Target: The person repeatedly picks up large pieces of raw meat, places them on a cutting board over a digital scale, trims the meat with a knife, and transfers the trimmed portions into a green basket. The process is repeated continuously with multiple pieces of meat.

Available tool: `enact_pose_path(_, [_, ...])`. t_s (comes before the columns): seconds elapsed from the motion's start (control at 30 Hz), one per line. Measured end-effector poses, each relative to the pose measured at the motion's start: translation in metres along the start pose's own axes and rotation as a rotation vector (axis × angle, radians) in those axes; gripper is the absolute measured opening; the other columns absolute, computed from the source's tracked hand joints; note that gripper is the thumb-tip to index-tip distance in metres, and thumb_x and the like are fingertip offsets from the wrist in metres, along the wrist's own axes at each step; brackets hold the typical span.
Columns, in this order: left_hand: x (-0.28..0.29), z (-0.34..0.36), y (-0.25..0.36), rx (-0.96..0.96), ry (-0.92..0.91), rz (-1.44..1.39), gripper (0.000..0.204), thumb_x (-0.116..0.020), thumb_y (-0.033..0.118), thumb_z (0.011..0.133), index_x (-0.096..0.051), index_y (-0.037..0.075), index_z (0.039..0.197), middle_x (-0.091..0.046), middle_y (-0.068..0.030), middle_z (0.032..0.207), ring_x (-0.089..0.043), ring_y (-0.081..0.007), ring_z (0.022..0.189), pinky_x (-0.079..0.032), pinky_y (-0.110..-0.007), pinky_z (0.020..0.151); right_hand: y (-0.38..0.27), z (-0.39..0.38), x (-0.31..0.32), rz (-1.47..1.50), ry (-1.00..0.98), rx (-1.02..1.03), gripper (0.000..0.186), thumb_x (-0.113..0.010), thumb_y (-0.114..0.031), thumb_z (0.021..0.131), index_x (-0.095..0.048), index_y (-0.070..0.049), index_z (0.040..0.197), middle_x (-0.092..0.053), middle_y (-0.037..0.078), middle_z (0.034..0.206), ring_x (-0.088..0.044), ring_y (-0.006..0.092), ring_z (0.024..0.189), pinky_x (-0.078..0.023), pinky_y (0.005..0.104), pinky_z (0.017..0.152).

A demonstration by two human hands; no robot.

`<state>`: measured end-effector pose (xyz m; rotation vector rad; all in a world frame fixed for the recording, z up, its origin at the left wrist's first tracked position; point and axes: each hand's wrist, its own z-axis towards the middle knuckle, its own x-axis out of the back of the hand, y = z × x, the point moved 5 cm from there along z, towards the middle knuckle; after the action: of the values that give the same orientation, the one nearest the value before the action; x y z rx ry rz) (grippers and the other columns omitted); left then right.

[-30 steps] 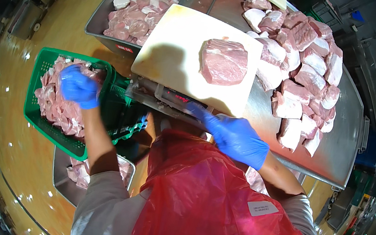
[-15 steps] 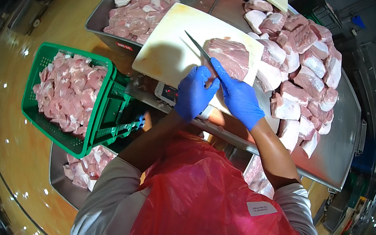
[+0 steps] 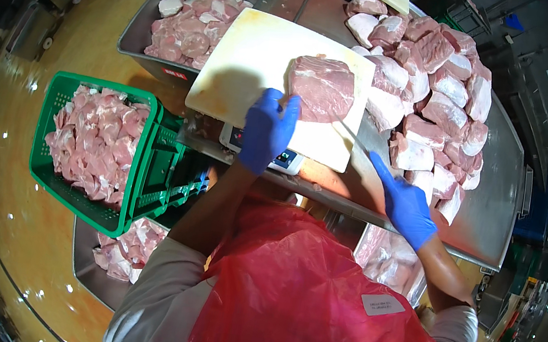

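Grey knife (image 3: 356,137), diagonal, tip forward-left toward meat (image 3: 321,88)

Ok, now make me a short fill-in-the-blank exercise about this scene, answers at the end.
1. The right hand holds a ____.
2. Exactly ____ slab of meat, near the left hand, lies on the cutting board.
3. The perforated basket full of meat pieces is coloured ____.
4. The apron is coloured ____.

Missing words: knife; one; green; red.

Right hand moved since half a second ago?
Yes: judged against the cutting board, the right hand has moved rightward and lower in the picture.
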<state>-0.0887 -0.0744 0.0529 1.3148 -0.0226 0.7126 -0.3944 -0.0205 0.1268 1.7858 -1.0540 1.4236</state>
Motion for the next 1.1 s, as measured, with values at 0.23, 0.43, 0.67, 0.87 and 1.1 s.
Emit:
enact_pose_path(0.23, [-0.014,0.002,-0.015,0.043,-0.006,-0.154,0.027,-0.079,0.013,0.073,-0.057,-0.002,0.076,-0.063,-0.0177,0.066,-0.067,-0.0285,0.063,-0.053,-0.039,0.061,-0.086,0.099,0.003,0.334,0.222,-0.007,0.08,-0.055,-0.007,0.091,-0.026,-0.039,0.158,-0.066,0.023,0.085,-0.068,0.04,0.074,-0.054,0.0503,0.066])
enact_pose_path(0.43, [-0.009,-0.006,-0.021,0.073,-0.025,-0.242,0.024,-0.082,0.01,0.072,-0.061,-0.002,0.069,-0.058,-0.0133,0.061,-0.057,-0.0167,0.056,-0.048,-0.036,0.056,-0.119,0.135,0.006,0.258,0.121,0.068,0.08,-0.053,-0.008,0.091,-0.023,-0.036,0.159,-0.07,0.019,0.093,-0.07,0.0372,0.079,-0.056,0.0475,0.068])
enact_pose_path(0.67, [0.061,0.017,-0.059,-0.004,0.093,0.162,0.019,-0.079,0.016,0.078,-0.065,0.003,0.073,-0.066,-0.0046,0.07,-0.055,-0.0095,0.063,-0.047,-0.031,0.058,-0.035,0.044,-0.011,-0.069,-0.194,0.057,0.08,-0.054,-0.012,0.095,-0.016,-0.041,0.16,-0.067,0.02,0.074,-0.067,0.0373,0.061,-0.054,0.0476,0.056])
enact_pose_path(0.87, [0.309,-0.009,-0.145,0.182,0.472,0.162,0.015,-0.073,0.013,0.085,-0.069,-0.001,0.091,-0.068,-0.0084,0.08,-0.063,-0.0143,0.077,-0.055,-0.032,0.074,0.013,-0.026,-0.024,0.473,0.141,-0.071,0.071,-0.054,-0.001,0.098,-0.029,-0.025,0.16,-0.061,0.016,0.071,-0.059,0.0253,0.06,-0.052,0.0386,0.061])
enact_pose_path(1.1, [0.299,0.054,-0.055,-0.14,0.327,0.69,0.045,-0.071,0.019,0.087,-0.064,0.003,0.128,-0.066,-0.0249,0.12,-0.064,-0.0398,0.111,-0.05,-0.044,0.097,-0.04,0.053,-0.017,0.881,0.445,-0.29,0.068,-0.049,-0.007,0.101,-0.022,-0.02,0.162,-0.06,0.008,0.071,-0.054,0.0137,0.061,-0.05,0.0322,0.061])
